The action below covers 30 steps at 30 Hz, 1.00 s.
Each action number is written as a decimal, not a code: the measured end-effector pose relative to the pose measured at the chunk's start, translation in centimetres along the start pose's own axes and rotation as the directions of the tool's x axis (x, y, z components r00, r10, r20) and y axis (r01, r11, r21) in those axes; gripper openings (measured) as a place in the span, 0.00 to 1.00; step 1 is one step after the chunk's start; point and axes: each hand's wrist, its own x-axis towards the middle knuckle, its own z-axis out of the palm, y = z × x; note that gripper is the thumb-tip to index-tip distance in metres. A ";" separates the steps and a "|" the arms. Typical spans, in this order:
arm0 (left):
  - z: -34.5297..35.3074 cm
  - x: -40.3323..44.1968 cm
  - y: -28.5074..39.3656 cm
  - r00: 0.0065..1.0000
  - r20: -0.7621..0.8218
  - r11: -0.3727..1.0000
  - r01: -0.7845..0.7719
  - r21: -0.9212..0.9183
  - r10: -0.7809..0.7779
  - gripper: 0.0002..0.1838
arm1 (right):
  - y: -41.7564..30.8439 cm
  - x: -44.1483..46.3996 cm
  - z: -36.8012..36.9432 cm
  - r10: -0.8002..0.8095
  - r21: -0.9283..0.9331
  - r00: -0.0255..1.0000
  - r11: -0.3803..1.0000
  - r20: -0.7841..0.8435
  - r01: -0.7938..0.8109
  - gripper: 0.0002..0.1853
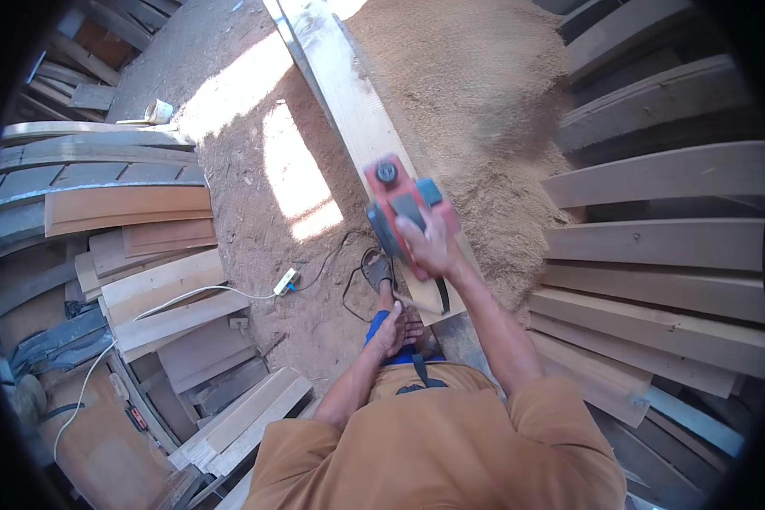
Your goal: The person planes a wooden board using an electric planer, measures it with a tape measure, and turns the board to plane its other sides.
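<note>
A red and grey electric planer [393,200] rests on a long pale wooden board [357,106], close to the board's near end. My right hand [431,243] is wrapped round the planer's rear handle. Left of the board's near end, my left hand [390,332] is in front of my body with its fingers apart, and nothing shows in it. A dark cord [345,295] loops on the ground beside my foot. Part of the planer is slightly blurred.
Stacked boards line the left [127,212] and the right [663,242]. A white cable [204,291] runs to a power socket block [286,281] on the ground. Sawdust [459,76] is heaped right of the long board. A white cup-like object [158,110] stands upper left.
</note>
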 end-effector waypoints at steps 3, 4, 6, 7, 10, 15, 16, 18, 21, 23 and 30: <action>-0.6 1.7 -3.6 0.975 -0.221 0.997 0.011 -0.079 -0.028 0.57 | 4.9 -11.4 -1.3 0.029 -0.086 0.998 0.996 0.055 -0.024 0.33; -0.2 2.0 -4.8 0.956 -0.292 0.997 -0.003 -0.082 -0.021 0.52 | 5.9 -15.4 -1.7 0.058 -0.106 0.998 0.993 0.031 -0.055 0.30; 1.2 2.1 -6.0 0.927 -0.374 0.990 -0.018 -0.141 -0.036 0.50 | 8.8 -21.3 -1.9 0.105 -0.068 0.994 0.992 0.019 -0.103 0.30; 1.6 2.0 -6.7 0.908 -0.416 0.985 -0.028 -0.172 -0.047 0.49 | 9.9 -23.4 -2.0 0.126 -0.054 0.992 0.991 0.018 -0.125 0.30; -0.2 4.6 -8.8 0.981 -0.149 0.988 -0.113 0.106 0.128 0.35 | 9.4 -24.1 -1.8 0.135 -0.053 0.991 0.989 -0.006 -0.135 0.31; 0.6 4.9 -10.6 0.986 -0.033 0.299 -0.017 0.954 0.161 0.38 | 5.6 -12.5 -0.2 -0.056 -0.071 0.994 0.996 -0.096 0.049 0.29; 1.2 4.5 -10.0 0.994 -0.048 0.258 0.022 0.966 0.094 0.40 | 4.5 -9.4 0.1 -0.040 -0.063 0.994 0.997 -0.098 0.034 0.29; 1.9 4.0 -8.5 0.995 -0.089 0.171 0.093 0.981 -0.034 0.44 | 2.1 -3.0 0.4 -0.036 -0.050 0.994 0.998 -0.101 0.031 0.30; 0.3 2.8 -5.8 0.992 0.118 0.106 -0.114 0.988 -0.038 0.42 | -0.8 6.4 1.0 -0.119 -0.004 0.986 0.993 -0.120 0.119 0.31; 1.0 0.7 -2.4 0.976 0.198 0.280 -0.165 0.946 -0.093 0.33 | -2.4 12.3 1.3 -0.183 0.019 0.974 0.982 -0.136 0.187 0.30; -1.7 0.1 0.4 0.948 0.211 0.706 -0.319 0.633 0.239 0.17 | -11.6 28.9 0.9 -0.119 -0.062 0.987 0.992 -0.107 0.113 0.32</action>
